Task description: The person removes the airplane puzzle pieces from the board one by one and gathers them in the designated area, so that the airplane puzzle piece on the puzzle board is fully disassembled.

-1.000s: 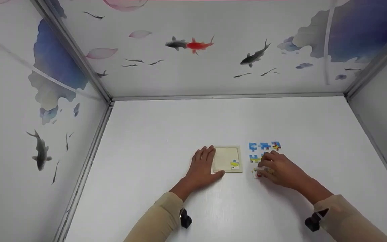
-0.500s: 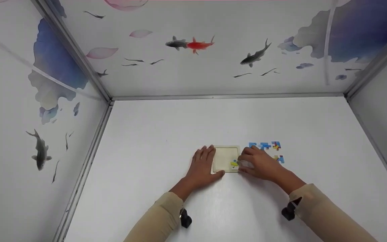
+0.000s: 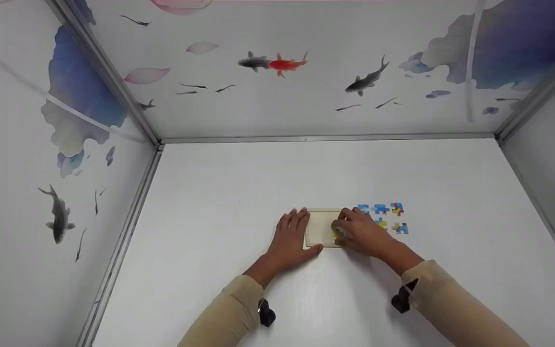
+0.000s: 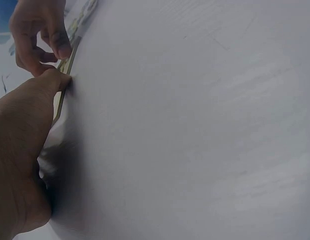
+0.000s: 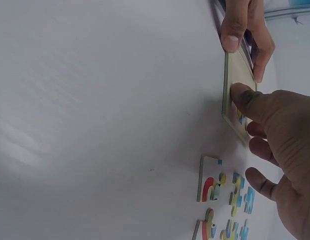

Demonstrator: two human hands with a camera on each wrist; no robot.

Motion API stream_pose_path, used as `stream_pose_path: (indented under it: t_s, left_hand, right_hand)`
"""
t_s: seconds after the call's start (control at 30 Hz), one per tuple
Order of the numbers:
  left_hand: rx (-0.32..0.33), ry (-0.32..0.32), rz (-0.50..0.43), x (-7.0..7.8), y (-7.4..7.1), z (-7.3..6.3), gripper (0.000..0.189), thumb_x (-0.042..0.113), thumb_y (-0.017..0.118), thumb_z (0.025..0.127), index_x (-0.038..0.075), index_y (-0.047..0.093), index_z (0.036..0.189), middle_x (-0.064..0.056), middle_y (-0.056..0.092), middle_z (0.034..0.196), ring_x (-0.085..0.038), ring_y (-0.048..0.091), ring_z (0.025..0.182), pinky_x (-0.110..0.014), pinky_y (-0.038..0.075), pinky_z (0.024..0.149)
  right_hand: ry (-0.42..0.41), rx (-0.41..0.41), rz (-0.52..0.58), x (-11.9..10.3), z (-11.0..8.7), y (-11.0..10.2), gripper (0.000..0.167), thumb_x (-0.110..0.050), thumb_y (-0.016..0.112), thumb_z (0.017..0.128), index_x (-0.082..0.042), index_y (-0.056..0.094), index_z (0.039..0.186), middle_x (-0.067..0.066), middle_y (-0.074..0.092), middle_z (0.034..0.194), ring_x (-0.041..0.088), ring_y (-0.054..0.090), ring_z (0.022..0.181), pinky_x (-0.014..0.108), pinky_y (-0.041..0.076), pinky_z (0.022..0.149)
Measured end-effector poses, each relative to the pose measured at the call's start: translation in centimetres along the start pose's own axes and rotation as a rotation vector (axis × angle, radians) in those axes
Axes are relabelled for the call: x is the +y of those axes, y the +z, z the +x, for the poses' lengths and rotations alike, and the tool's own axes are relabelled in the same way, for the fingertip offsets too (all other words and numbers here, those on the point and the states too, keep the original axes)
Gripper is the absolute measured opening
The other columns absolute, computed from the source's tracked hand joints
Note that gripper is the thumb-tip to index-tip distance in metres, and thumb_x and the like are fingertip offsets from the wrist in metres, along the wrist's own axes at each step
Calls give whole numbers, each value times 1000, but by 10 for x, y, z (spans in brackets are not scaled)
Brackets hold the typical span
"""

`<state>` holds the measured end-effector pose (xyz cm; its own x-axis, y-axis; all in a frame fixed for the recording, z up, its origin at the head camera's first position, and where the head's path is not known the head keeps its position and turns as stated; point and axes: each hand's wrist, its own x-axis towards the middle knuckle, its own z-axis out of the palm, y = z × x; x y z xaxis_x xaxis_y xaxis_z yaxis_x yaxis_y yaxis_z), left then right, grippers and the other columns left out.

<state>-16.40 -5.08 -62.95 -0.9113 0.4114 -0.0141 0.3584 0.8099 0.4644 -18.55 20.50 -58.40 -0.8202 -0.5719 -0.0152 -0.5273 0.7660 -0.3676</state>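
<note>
A shallow square wooden puzzle tray [image 3: 318, 229] lies on the white table. My left hand [image 3: 287, 243] holds it in place, straight fingers along its left edge and thumb at the near edge. Over the tray's right part bends my right hand [image 3: 363, 233], thumb and fingertips pinching a yellow-and-blue jigsaw piece [image 5: 240, 116] inside the near right corner. Most of that piece is hidden under the thumb in the right wrist view. To the right of the tray lie several loose jigsaw pieces [image 3: 381, 209], partly covered by the right hand; one [image 5: 210, 181] shows red and white.
Fish-patterned walls [image 3: 306, 106] enclose the table on the back, left and right, meeting it along metal strips [image 3: 239, 141]. A black device [image 3: 267, 313] sits on the left sleeve cuff and another [image 3: 401, 300] on the right.
My right hand has moved left from the loose pieces to the tray, and its fingers now close over the piece in the corner. My left hand and the tray have stayed put.
</note>
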Motion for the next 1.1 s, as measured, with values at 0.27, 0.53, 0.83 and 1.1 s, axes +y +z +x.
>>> stream_pose_path:
  t_s: [0.27, 0.53, 0.83, 1.1]
  left_hand:
    - [6, 3, -35, -3, 4, 2, 95, 65, 60, 103, 9, 30, 175, -8, 31, 181, -35, 23, 170, -54, 19, 140]
    - [-3, -8, -23, -3, 5, 2, 96, 63, 61, 102, 9, 30, 175, -8, 31, 181, -35, 23, 170, -54, 19, 140]
    - [-23, -8, -14, 2, -6, -2, 93, 61, 60, 106, 7, 30, 175, -9, 30, 181, -36, 23, 170, -55, 20, 139]
    - [-18, -3, -3, 2, -5, -2, 92, 61, 61, 105, 7, 31, 174, -10, 32, 181, -36, 25, 170, -55, 20, 140]
  right_hand:
    - [27, -20, -9, -2, 3, 3, 24, -19, 88, 96, -14, 82, 118, 6, 66, 121, 26, 58, 108, 55, 58, 95]
    - [62, -7, -38, -3, 1, 3, 33, -25, 91, 94, -14, 79, 123, 8, 63, 128, 29, 58, 115, 57, 58, 102]
    - [40, 12, -36, -2, 3, 4, 23, -23, 92, 93, -13, 80, 111, 7, 64, 123, 28, 57, 111, 59, 57, 95]
    - [42, -9, -65, -2, 5, 4, 26, -24, 91, 93, -12, 78, 112, 6, 66, 121, 27, 57, 110, 57, 59, 96]
